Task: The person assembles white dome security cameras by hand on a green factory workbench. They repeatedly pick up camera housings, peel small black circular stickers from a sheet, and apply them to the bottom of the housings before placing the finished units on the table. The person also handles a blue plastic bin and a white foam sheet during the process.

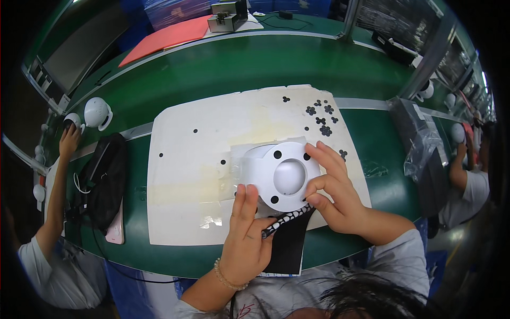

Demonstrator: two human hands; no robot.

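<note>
White plastic housing [281, 178] sits on our white mat [180, 175] on the green desk [239, 69]. Our left hand [247, 242] presses its near edge while pinching a black sticker sheet [287, 239]; our right hand [334, 189] grips its rim. Three black dots look applied; more wait, loose, on the mat. Underside hidden.

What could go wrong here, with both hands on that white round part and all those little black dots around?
The white round part is held only by fingertips of the left hand and right hand, so it could shift while a dot goes on, leaving it crooked. The loose black dots on the white mat could be brushed away by a sleeve. The black sheet overhangs the table edge and might slide off.
</note>
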